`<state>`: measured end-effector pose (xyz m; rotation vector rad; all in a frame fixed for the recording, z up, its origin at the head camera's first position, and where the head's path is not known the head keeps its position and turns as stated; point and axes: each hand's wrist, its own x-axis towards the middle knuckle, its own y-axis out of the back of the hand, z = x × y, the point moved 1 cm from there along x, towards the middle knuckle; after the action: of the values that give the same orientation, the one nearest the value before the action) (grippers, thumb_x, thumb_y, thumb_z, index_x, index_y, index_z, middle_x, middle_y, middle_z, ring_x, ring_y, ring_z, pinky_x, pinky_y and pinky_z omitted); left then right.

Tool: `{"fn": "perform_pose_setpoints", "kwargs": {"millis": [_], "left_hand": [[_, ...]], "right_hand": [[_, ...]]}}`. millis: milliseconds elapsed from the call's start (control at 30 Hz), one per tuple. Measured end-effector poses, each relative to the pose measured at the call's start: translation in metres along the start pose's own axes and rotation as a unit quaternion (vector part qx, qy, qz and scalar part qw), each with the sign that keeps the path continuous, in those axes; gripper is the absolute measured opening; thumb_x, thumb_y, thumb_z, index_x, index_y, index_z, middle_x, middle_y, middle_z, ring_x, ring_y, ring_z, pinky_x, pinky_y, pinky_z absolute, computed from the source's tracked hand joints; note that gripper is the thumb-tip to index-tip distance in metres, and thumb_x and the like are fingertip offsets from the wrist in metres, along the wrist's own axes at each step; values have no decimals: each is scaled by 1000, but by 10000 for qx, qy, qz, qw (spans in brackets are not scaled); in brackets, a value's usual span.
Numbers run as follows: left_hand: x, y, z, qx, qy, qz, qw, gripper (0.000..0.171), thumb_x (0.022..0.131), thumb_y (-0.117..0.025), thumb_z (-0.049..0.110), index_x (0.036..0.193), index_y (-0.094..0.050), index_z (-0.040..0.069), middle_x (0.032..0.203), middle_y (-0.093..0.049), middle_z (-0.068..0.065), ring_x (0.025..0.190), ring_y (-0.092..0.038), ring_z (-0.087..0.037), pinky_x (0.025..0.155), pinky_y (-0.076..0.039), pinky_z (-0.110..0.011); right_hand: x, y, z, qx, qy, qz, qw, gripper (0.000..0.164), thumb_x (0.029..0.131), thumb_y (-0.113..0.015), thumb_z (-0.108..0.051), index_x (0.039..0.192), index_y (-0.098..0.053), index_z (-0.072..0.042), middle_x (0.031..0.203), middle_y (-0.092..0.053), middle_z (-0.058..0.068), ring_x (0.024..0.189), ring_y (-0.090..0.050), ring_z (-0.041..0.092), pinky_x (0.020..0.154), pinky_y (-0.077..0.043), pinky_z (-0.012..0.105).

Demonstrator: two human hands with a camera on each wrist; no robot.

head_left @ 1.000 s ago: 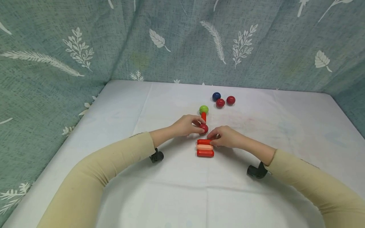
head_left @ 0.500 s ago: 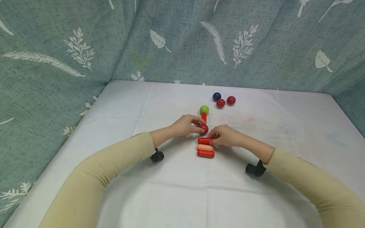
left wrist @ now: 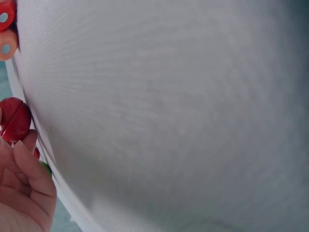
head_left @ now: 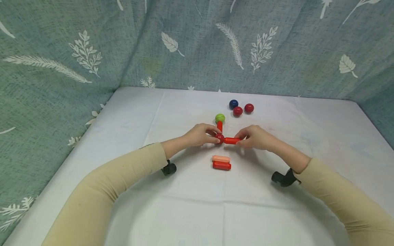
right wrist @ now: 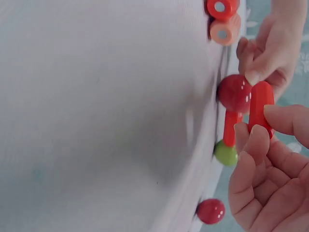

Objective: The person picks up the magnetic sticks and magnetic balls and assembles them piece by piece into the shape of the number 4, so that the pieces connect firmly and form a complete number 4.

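My left hand [head_left: 199, 135] pinches a glossy red ball [head_left: 219, 138] between thumb and fingers, low over the white cloth. Beyond that ball a short red rod [head_left: 220, 126] runs to a green ball [head_left: 220, 118], all in one line. My right hand [head_left: 256, 137] pinches another red rod [head_left: 231, 140] by its right part. This rod lies level, its left end at the red ball's right side; whether they touch I cannot tell. Nearer the front, a peach rod [head_left: 221, 159] and a red rod [head_left: 221, 165] lie side by side. Their ends show silvery discs [right wrist: 221, 34] in the right wrist view.
A dark blue ball [head_left: 233, 104] and two red balls, one in front [head_left: 237, 111] and one at right [head_left: 249, 108], sit farther back. White cloth [head_left: 172, 212] covers the table. A green leaf-patterned curtain [head_left: 197, 61] hangs behind and at the sides.
My right hand has lifted the rearmost red rod away from the other rods and brought it up and right, beside the red ball. My left hand has stayed in place on the ball.
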<state>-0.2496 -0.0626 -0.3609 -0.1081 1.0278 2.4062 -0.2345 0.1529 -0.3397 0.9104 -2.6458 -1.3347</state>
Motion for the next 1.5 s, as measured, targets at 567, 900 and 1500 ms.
{"fn": "perform_pose_setpoints", "kwargs": {"millis": [567,900,1500], "left_hand": [[1,1,-1,28,8,20,10000,34,81,-69,26,114,-64,20,110,-63,-2,79,-54,-15,52,-43,-22],[2,1,-1,46,84,24,10000,34,81,-69,27,114,-64,21,109,-63,-2,72,-52,-15,50,-42,-22],[2,1,-1,-58,52,23,10000,33,81,-70,25,113,-65,19,106,-64,-3,55,-46,-13,46,-38,-21]], "right_hand": [[9,1,10,303,-861,-76,9958,22,84,-63,-12,103,-65,-1,86,-60,8,61,-51,15,59,-43,23],[13,0,13,429,-898,-192,9948,23,85,-62,-12,105,-64,0,81,-60,5,59,-49,14,56,-40,23],[16,-2,11,485,-913,-341,9941,24,86,-62,-13,106,-64,-1,80,-60,6,59,-50,14,58,-42,23]]}}
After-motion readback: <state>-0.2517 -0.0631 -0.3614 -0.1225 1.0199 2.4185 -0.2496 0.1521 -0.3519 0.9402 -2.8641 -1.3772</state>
